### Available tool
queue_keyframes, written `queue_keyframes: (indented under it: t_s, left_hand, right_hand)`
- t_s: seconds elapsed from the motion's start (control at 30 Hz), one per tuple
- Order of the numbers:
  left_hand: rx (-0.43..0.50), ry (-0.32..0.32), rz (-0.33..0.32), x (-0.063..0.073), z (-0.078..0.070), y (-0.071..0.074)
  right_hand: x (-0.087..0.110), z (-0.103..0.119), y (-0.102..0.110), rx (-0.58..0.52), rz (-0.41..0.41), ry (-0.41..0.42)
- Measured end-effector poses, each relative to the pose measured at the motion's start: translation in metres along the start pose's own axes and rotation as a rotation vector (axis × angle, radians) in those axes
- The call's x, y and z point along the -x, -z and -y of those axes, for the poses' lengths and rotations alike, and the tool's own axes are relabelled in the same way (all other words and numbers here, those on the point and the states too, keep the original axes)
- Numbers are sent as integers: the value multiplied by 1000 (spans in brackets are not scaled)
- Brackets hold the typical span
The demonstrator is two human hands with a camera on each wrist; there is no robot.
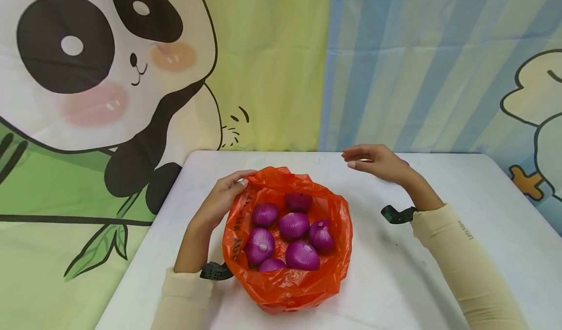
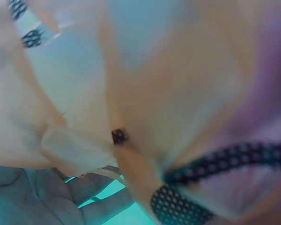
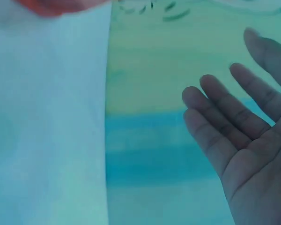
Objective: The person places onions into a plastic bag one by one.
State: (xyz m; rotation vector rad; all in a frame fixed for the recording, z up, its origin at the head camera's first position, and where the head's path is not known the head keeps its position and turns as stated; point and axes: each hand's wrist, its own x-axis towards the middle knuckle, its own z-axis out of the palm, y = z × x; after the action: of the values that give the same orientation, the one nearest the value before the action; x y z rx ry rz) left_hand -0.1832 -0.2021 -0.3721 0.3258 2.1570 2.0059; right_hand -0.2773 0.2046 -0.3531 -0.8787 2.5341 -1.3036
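Observation:
A red plastic bag [image 1: 285,296] stands on the table with its mouth wide and several purple onions [image 1: 294,225] inside. At the bag's upper left rim, my left hand [image 1: 221,198] pinches the plastic between thumb and fingers. From the left wrist, the bag's wall [image 2: 178,93] fills most of the picture, and part of the left hand [image 2: 51,197] shows below it. My right hand [image 1: 379,163] hovers to the right of the bag, away from it, fingers extended and holding nothing. The right wrist view shows its palm and loosely spread fingers [image 3: 220,117].
Behind the right hand a small purple edge [image 1: 406,162] peeks out, mostly hidden. The white table [image 1: 377,281] ends at a printed cloth backdrop [image 1: 272,66] with a panda on it. Dark wrist cameras [image 1: 397,215] sit on both forearms.

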Motion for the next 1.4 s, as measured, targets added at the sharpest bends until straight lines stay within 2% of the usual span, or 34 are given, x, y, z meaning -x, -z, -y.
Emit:
queue_keyframes:
  t_s: [0.13, 0.5, 0.77, 0.93, 1.13, 1.23, 1.4]
  left_hand:
    - [6, -8, 6, 0, 1, 0]
    - [-18, -15, 1, 0, 1, 0]
    - [-11, -15, -2, 0, 0, 1]
    - [5, -3, -9, -1, 2, 2]
    - [3, -1, -12, -2, 3, 3]
    - [-1, 3, -20, -2, 2, 3]
    - [2, 11, -20, -2, 2, 3]
  right_hand:
    - [4, -18, 12, 2, -58, -66]
    - [23, -59, 41, 74, -149, -237]
    - [39, -84, 59, 90, -275, -288]
    - [48, -107, 63, 85, -273, -358]
    - [59, -132, 57, -13, -237, -443]
    - [61, -139, 52, -46, -218, -458]
    - [58, -142, 47, -43, -223, -449]
